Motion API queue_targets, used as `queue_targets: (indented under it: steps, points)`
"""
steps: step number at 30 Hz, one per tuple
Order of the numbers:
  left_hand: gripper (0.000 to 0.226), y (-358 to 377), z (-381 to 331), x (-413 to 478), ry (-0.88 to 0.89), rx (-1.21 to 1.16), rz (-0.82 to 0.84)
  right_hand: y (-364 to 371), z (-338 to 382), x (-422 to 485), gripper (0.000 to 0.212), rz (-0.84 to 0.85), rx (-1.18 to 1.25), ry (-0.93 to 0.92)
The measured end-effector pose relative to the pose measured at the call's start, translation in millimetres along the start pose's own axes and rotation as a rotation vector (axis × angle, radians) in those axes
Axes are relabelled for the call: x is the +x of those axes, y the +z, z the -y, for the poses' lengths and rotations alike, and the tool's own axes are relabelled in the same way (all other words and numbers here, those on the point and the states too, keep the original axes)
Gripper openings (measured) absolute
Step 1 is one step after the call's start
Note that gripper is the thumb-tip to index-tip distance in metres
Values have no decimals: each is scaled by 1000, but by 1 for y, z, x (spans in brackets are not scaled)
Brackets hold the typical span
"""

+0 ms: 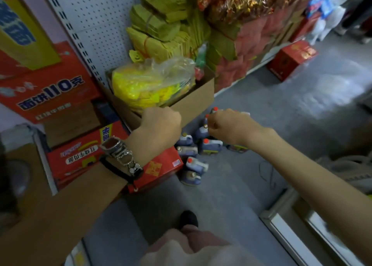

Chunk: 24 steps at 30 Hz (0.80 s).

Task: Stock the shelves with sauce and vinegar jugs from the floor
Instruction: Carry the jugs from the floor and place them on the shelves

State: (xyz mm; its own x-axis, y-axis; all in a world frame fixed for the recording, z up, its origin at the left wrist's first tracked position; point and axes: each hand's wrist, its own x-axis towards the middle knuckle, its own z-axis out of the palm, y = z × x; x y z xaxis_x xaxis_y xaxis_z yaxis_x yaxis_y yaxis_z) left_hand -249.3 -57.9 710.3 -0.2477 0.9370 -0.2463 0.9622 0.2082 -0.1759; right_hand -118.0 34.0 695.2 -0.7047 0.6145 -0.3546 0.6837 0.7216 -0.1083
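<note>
- Fingers of the right hand [227, 124] are curled with the tips close together, right over the jug caps. It's too blurry to tell if they're pinching one.
- Left hand [161, 122] has its fingers curled into a fist at the edge of the cardboard box [193, 98]. Can't tell if it's holding anything. There's a chunky watch [120, 153] on that wrist.
- The jugs [193, 155] are bunched together on the grey floor [231, 189], dark ones with red caps, just beside the box and the red cartons [84, 157].
- The box holds a plastic bag [153, 80] of yellow stuff.
- Behind it there's a white pegboard panel [96, 14] and stacks of yellow paper [161, 24].
- Further down the aisle, another red box [291, 60] sits on the floor.
</note>
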Motion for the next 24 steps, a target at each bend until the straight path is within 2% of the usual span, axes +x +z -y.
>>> queue_targets:
  steps: [7, 10, 14, 18, 24]
  points:
    - [16, 36, -18, 17, 53, -35, 35, 53, -21, 2, 17, 60, 38, 98]
    - [18, 67, -23, 24, 63, -44, 8, 82, -24, 12, 24, 65, 71, 127]
    - [22, 117, -31, 43, 81, -17, 3, 127, -34, 42, 32, 62, 7, 129]
    - [23, 178, -39, 84, 42, -43, 47, 182, -56, 94, 29, 107, -24, 146]
    - [25, 292, -74, 138, 79, -65, 90, 282, -84, 152, 27, 252, -16, 160]
